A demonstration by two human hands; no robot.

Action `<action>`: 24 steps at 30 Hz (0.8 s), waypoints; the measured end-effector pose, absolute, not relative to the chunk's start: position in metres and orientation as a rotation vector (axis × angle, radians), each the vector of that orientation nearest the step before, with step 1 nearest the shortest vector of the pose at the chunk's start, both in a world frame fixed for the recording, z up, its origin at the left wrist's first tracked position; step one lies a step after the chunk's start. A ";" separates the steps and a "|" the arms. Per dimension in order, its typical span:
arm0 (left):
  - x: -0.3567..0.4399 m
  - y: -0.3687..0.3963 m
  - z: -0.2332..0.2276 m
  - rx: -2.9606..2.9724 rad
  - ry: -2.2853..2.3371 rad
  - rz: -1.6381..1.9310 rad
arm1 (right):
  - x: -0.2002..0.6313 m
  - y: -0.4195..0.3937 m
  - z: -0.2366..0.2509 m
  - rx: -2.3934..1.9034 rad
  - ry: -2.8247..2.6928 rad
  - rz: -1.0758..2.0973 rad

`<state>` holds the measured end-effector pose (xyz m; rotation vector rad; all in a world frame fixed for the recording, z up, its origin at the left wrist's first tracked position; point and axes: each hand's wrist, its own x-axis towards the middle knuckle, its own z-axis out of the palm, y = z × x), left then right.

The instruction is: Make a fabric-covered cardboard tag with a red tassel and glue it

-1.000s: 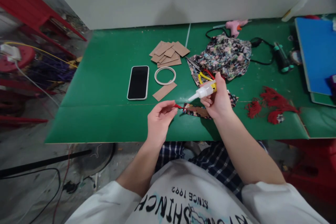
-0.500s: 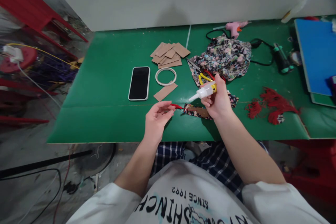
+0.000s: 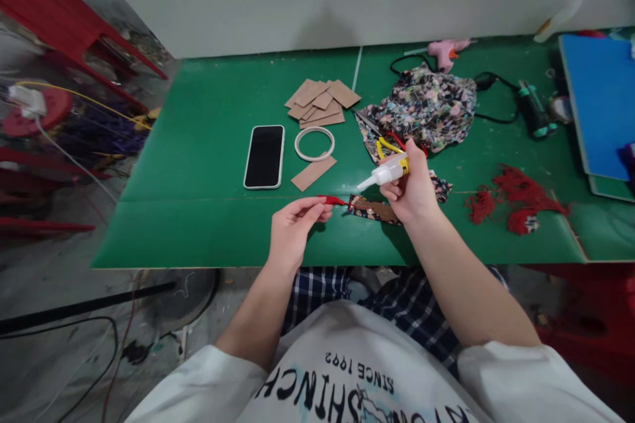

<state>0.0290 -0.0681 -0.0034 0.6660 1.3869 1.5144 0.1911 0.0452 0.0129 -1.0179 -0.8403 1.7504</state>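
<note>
My right hand (image 3: 413, 193) grips a small white glue bottle (image 3: 384, 174) with a yellow label, its nozzle pointing left and down. Beneath it on the green table (image 3: 208, 158) lies a floral-fabric-covered strip (image 3: 372, 209) with a brown card face. A red tassel thread (image 3: 331, 199) runs from the strip's left end to my left hand (image 3: 294, 227), whose fingertips touch it. The left fingers are loosely curled and close to the table's front edge.
A black phone (image 3: 264, 156), a white ring (image 3: 314, 143) and a brown card strip (image 3: 313, 173) lie left of centre, with stacked brown cards (image 3: 321, 102) behind. Floral fabric (image 3: 426, 108), scissors (image 3: 387, 143), a pink glue gun (image 3: 444, 50), red tassels (image 3: 516, 199) and a blue board (image 3: 602, 99) fill the right.
My left hand has slid slightly down and left, drawing the red thread out a little. My right hand and the glue bottle have stayed nearly still.
</note>
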 end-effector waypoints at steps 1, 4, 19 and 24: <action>0.028 -0.068 -0.004 0.654 1.392 1.507 | 0.191 0.045 0.013 -1.020 -0.833 1.752; 0.025 -0.069 -0.006 0.653 1.444 1.500 | 0.191 0.045 0.013 -1.025 -0.819 1.757; -0.079 -0.085 -0.010 1.416 2.477 1.476 | 0.192 0.047 0.010 -1.011 -0.845 1.751; -0.108 -0.091 -0.008 1.400 2.761 1.262 | 0.191 0.047 0.012 -1.030 -0.845 1.745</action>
